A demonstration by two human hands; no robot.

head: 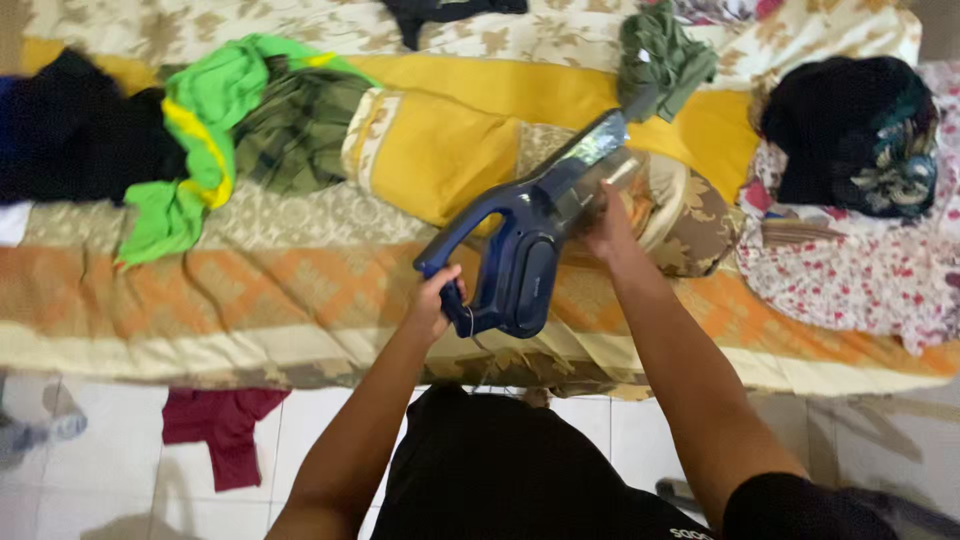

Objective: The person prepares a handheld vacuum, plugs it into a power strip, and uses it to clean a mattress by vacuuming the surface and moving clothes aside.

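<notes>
Handheld vacuum (525, 240), dark blue, held over bed (300, 290): left hand (437, 300) wraps the handle; right hand (608, 225) grips its clear dust bin.

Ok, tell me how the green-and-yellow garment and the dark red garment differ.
The green-and-yellow garment lies on the bed; the dark red garment lies on the tiled floor below it. The green-and-yellow one is bright, two-coloured and looks larger; the dark red one is a single dull colour and looks smaller. The green-and-yellow one touches other clothes; the dark red one lies alone. Both are crumpled and unfolded, away from both hands.
</notes>
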